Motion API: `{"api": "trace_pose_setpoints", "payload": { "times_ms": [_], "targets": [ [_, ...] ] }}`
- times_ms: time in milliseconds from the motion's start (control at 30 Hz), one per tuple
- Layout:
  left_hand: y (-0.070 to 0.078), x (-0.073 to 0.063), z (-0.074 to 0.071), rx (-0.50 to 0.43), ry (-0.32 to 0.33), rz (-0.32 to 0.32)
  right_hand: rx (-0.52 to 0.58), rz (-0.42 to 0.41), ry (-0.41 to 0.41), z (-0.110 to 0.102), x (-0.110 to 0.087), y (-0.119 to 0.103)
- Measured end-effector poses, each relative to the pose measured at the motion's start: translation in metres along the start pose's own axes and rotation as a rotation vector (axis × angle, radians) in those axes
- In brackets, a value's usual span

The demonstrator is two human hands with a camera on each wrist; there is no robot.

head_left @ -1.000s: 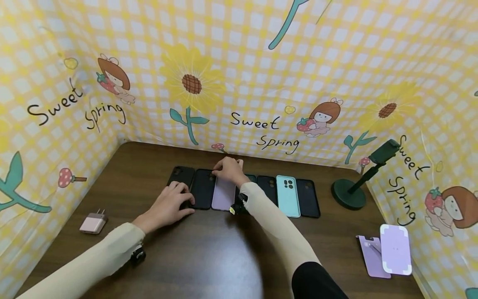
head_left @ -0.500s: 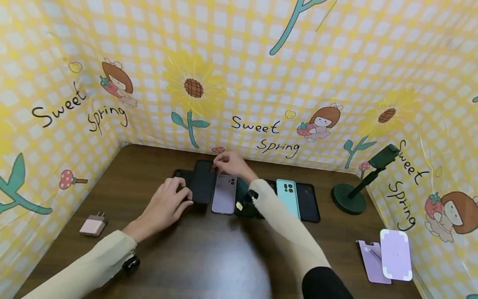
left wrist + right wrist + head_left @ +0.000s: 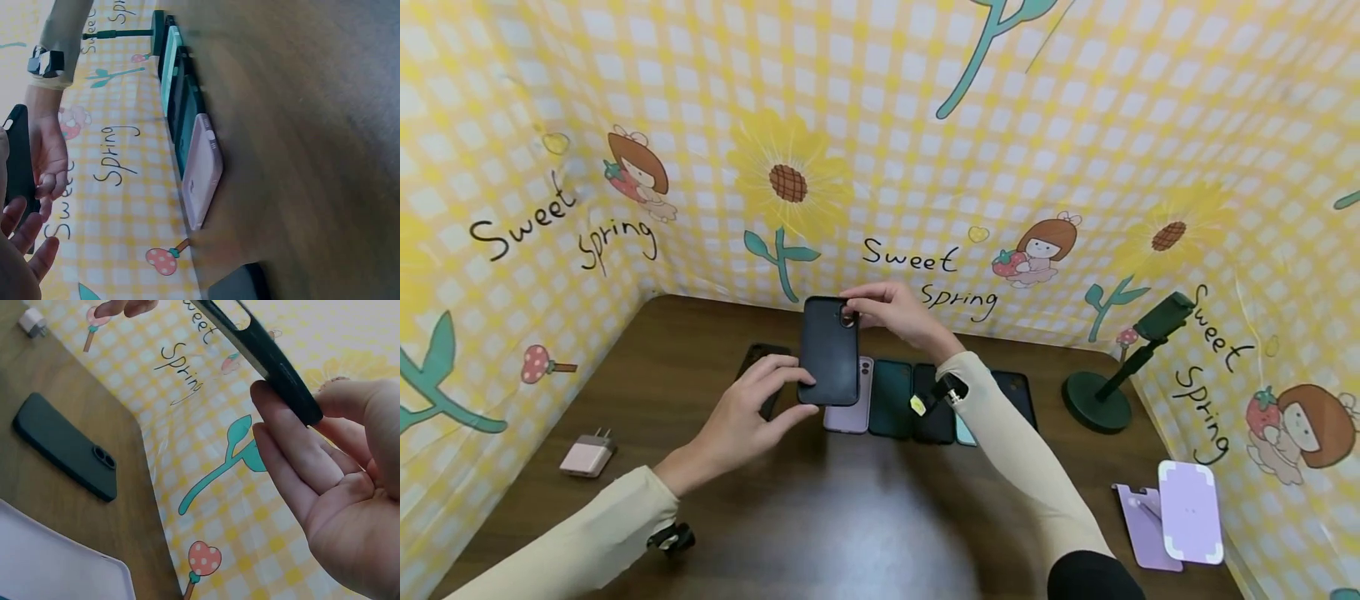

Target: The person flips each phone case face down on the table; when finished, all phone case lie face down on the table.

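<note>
My right hand [image 3: 898,317] pinches a black phone case [image 3: 829,354] by its upper right corner, beside the camera cutout. The case is raised above the row, tilted up with its broad side facing the head camera. At its lower left corner is my left hand [image 3: 748,412], fingers extended and thumb spread apart, the fingertips overlapping the case in the head view. In the right wrist view, the held case [image 3: 275,362] sits between thumb and fingers. Below it on the table lies a lilac phone case [image 3: 847,418], partly covered; a dark phone case [image 3: 69,450] lies left of that.
Right of the lilac case, the row continues with a dark green case [image 3: 891,400], a black one, a light teal one [image 3: 966,431] and a dark one [image 3: 1018,392]. A green stand [image 3: 1099,402], a lilac stand [image 3: 1191,512] and a charger plug [image 3: 587,455] stand around.
The black case has left its place in the row, lifted and tilted up by my right hand. My left hand has shifted slightly right, toward its lower corner, with thumb and fingers spread.
</note>
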State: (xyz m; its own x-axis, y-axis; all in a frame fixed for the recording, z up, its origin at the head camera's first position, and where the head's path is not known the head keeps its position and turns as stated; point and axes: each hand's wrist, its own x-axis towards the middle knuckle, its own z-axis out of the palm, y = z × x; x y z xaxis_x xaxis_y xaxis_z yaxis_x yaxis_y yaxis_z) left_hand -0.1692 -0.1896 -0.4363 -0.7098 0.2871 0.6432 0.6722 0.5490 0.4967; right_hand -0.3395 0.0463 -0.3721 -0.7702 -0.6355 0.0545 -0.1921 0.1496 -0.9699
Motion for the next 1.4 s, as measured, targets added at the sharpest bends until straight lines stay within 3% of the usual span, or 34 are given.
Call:
{"api": "trace_pose_setpoints", "payload": {
  "times_ms": [133, 233, 400, 500, 600, 700, 800, 900, 1033, 1200, 1300, 1400],
  "targets": [
    [0.003, 0.003, -0.003, -0.006, 0.011, -0.007, 0.095, 0.0, -0.014, 0.001, 0.0, 0.003],
    [0.003, 0.004, -0.004, -0.033, 0.01, -0.021, 0.266, 0.005, -0.044, 0.002, 0.001, 0.007],
    [0.004, 0.01, -0.002, -0.146, 0.06, -0.051, 0.531, -0.009, -0.08, 0.011, 0.007, 0.018],
    [0.005, 0.014, -0.002, -0.205, 0.1, -0.061, 0.588, -0.085, -0.107, 0.018, 0.011, 0.026],
    [0.008, 0.017, 0.0, -0.29, 0.129, -0.079, 0.653, -0.149, -0.206, 0.025, 0.016, 0.03],
    [0.01, 0.019, 0.003, -0.406, 0.134, -0.123, 0.68, -0.16, -0.254, 0.031, 0.022, 0.03],
    [0.012, 0.019, 0.003, -0.492, 0.1, -0.188, 0.675, -0.153, -0.232, 0.033, 0.025, 0.028],
    [0.013, 0.022, -0.002, -0.443, 0.037, -0.242, 0.626, -0.127, -0.198, 0.031, 0.024, 0.025],
    [0.014, 0.028, -0.011, -0.256, -0.067, -0.261, 0.51, -0.093, -0.207, 0.027, 0.022, 0.025],
    [0.018, 0.03, -0.016, -0.066, -0.188, -0.156, 0.338, -0.041, -0.208, 0.023, 0.02, 0.03],
    [0.02, 0.027, -0.015, 0.006, -0.188, -0.099, 0.245, -0.01, -0.195, 0.021, 0.019, 0.032],
    [0.02, 0.024, -0.013, 0.044, -0.162, -0.099, 0.161, 0.018, -0.168, 0.018, 0.016, 0.035]
  ]
}}
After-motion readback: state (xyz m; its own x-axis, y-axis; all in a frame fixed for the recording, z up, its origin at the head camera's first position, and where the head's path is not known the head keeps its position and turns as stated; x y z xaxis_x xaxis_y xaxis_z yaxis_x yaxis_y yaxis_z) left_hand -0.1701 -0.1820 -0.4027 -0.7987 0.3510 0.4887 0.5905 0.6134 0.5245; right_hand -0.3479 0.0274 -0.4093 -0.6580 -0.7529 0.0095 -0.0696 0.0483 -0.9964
